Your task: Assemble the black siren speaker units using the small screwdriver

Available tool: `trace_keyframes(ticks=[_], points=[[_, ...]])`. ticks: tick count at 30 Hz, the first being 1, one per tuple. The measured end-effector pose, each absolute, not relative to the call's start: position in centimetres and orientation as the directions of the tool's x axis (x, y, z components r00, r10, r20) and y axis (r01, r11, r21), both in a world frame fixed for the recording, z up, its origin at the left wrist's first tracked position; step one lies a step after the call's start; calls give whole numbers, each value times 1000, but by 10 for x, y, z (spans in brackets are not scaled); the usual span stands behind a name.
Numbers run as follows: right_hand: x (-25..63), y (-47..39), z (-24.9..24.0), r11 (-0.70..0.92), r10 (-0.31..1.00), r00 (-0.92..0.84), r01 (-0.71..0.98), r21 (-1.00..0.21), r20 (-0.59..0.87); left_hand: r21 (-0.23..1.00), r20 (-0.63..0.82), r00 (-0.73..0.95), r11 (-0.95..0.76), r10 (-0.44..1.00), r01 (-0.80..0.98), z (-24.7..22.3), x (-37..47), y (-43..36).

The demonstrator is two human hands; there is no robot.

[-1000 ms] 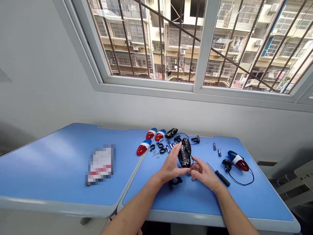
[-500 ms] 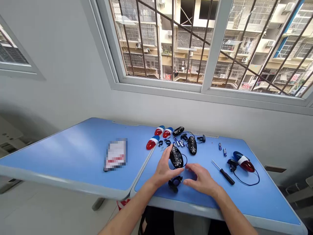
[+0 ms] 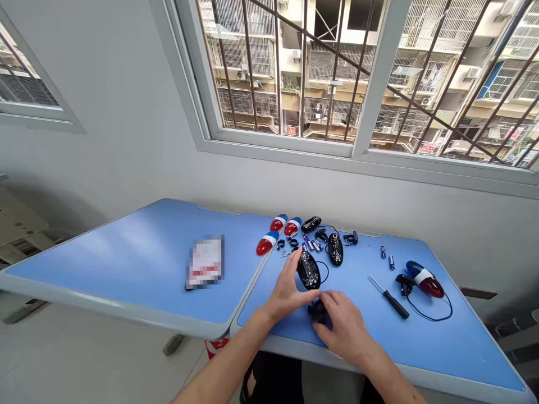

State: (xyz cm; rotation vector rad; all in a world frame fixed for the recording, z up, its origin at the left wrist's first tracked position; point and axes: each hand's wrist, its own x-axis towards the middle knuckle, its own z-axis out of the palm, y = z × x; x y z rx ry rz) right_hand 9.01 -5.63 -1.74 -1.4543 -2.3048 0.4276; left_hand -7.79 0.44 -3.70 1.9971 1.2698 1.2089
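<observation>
In the head view, your left hand [image 3: 287, 292] is spread wide, thumb and fingers holding the ends of a black oval housing with exposed circuitry [image 3: 309, 270]. Its long axis slants, far end leftward, toward the far edge of the blue tabletop [image 3: 442, 348]; it lies within that hand's curve. Near the front edge, your half-curled right hand [image 3: 346, 325] partly hides a black clamp mount [image 3: 316, 312]; its grip is hard to tell. Counted: three such housings, three glossy red-white-blue covers [image 3: 268, 243], one black-handled screwdriver [image 3: 392, 302].

Your left hand [image 3: 288, 290] holds a black oval base [image 3: 309, 271] while your right hand [image 3: 344, 322] grips a black clip [image 3: 316, 312]; a screwdriver [image 3: 394, 304] lies farther right.
</observation>
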Motion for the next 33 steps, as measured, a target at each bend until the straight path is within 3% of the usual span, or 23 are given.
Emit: trace_keyframes(ticks=[9, 15, 21, 33], points=[[156, -47, -32, 363, 932, -295, 798, -482, 213, 733, 290, 355, -445, 889, 515, -37, -85, 4], [168, -48, -44, 377, 922, -284, 813, -444, 263, 632, 223, 457, -484, 861, 605, -36, -78, 4], [169, -48, -51, 392, 910, -279, 823, -411, 308, 592, 191, 464, -479, 865, 648, -37, -75, 3], [172, -52, -43, 363, 928, -294, 848, -385, 228, 568, 156, 454, -456, 877, 686, -33, -75, -1]])
